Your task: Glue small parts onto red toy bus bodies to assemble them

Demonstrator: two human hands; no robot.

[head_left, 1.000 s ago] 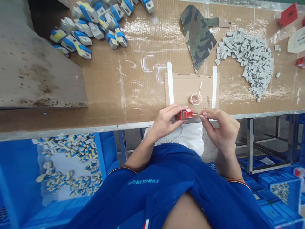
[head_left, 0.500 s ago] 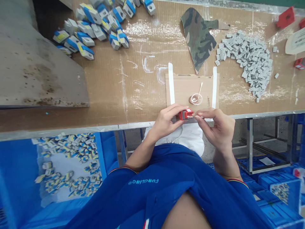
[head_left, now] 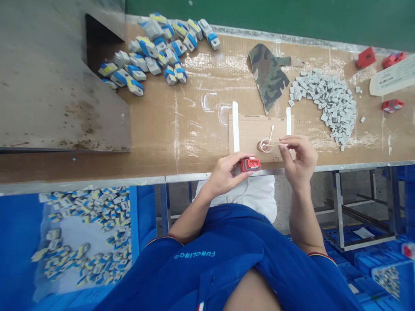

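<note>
My left hand (head_left: 223, 173) grips a red plastic block (head_left: 250, 164) with a white top panel, just over the table's front edge. My right hand (head_left: 300, 157) pinches a thin stick (head_left: 274, 145), and its far end reaches into a small round clear dish (head_left: 265, 145). The dish sits on a cardboard pad (head_left: 256, 129) between two white strips (head_left: 236, 127). A second stick (head_left: 271, 134) leans in the dish. The hands stand apart, and the dish's contents are too small to tell.
A grey pile of small blocks (head_left: 327, 106) and a camouflage cloth (head_left: 267, 75) lie on the brown table. Blue-and-yellow parts (head_left: 152, 56) are heaped behind a grey metal sheet's edge (head_left: 97, 108). Red parts (head_left: 366, 57) lie far right. A blue crate (head_left: 84, 233) holds more parts below.
My right hand has moved away from the red block to the dish, carrying the stick. The left hand still holds the block. The whole view has shifted as my head moved.
</note>
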